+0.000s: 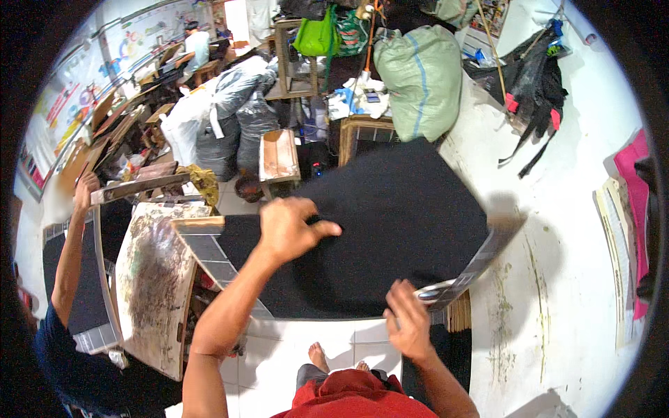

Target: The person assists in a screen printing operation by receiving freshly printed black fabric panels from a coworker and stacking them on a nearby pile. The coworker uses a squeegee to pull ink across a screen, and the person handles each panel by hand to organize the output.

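Note:
A large black cloth point(390, 230) lies across a board in front of me, its far part reaching up beyond the board's wooden end point(202, 221). Grey strips with pale lines point(212, 254) show along the board's sides. My left hand point(287, 230) is closed on the cloth near its far left edge, thumb stretched to the right; part of its fingers is hidden. My right hand point(409, 322) is at the near right edge, fingers stretched and slightly blurred, seemingly empty. Beside its fingertips is a whitish, shiny thing point(433, 292), too blurred to name.
At the left, another person's arm point(70, 261) is beside a similar black-covered board point(73, 279). A stained wooden panel point(150, 279) leans between us. Stuffed sacks point(421, 80) and a stool point(280, 157) stand ahead; a stained white wall point(543, 279) is on the right.

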`<state>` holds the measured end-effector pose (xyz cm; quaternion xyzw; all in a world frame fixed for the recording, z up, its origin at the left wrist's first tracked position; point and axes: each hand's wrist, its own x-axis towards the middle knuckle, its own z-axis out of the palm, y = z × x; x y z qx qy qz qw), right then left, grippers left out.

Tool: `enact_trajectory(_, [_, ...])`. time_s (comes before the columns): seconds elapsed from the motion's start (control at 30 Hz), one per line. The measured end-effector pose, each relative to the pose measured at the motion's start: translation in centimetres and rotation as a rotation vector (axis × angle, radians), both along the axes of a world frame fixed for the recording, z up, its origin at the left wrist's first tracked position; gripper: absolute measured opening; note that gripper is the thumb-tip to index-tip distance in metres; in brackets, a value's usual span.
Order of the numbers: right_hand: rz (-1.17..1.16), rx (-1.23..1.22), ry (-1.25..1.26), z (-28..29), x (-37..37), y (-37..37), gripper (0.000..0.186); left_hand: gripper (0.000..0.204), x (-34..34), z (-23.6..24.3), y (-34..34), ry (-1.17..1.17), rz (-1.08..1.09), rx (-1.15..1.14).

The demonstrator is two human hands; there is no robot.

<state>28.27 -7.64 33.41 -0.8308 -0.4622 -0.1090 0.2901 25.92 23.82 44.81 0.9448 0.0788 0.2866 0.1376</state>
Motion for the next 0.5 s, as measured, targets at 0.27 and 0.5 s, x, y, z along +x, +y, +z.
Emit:
enact_trajectory(0.27, [0.005,-0.499,0.252,3.3,7.3,5.1,0.026,0.038,3.6,-9.5,-4.2,0.059,-0.553,0.147])
enact_trajectory(0.5, [-0.078,-0.37,0.31,-8.9,8.3,3.2,0.02,0.038,3.3,-18.8,-3.4,-0.164,-0.196,-0.232])
